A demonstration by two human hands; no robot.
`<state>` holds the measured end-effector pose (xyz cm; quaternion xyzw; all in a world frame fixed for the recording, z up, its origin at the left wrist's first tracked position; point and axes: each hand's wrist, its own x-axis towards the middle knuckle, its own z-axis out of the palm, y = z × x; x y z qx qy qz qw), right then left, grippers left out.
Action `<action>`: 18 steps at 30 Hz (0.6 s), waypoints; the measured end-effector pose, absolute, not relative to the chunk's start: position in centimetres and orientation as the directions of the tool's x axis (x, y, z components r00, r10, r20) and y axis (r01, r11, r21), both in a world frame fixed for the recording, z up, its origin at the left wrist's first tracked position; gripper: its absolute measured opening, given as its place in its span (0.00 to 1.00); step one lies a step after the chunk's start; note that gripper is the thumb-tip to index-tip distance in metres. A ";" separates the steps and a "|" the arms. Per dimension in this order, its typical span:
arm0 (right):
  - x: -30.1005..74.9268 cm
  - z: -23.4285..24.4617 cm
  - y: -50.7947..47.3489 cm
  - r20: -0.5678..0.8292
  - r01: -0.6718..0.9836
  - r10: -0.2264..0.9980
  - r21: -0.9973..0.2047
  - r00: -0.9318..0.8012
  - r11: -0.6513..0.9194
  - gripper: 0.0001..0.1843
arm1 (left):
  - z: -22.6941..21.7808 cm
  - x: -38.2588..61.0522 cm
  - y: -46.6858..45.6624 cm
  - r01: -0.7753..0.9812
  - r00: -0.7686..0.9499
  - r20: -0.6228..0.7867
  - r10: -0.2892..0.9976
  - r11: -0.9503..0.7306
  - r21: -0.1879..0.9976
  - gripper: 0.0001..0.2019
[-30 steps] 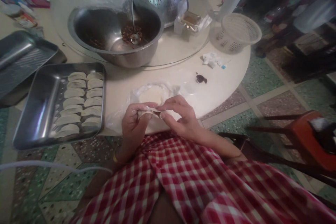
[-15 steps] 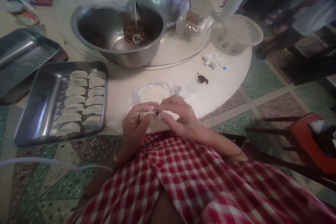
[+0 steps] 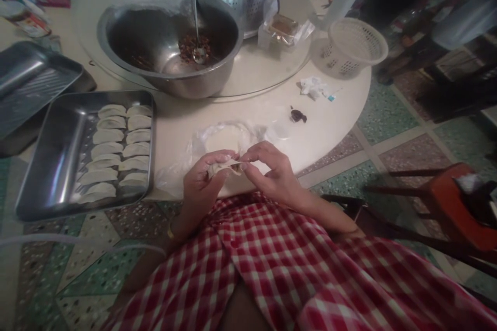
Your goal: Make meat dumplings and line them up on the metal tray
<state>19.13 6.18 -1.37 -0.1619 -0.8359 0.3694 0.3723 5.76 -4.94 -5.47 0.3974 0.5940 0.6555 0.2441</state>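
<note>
1 dumpling (image 3: pixel 224 166), gripped by left hand (image 3: pixel 199 180) and right hand (image 3: pixel 274 172), fingertips closed against thumbs; right end gapes wider than 0.5 s ago, seal seemingly unfinished.

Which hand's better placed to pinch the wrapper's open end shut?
Probably the right hand: it grips the wrapper beside the opening, where filling shows. The left hand supports the opposite end.
</note>
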 end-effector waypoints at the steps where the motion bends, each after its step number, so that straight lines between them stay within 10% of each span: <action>1: 19.2 -1.4 6.1 0.499 -0.003 0.547 -0.741 -0.672 0.672 0.06 | -5.4 5.8 -4.9 0.164 -0.570 0.239 0.786 -0.176 0.971 0.06; 18: 18.3 -1.7 6.4 0.224 0.078 0.702 -0.926 -0.676 0.370 0.07 | -5.3 5.3 -4.3 0.359 -0.467 0.353 0.811 -0.191 0.914 0.03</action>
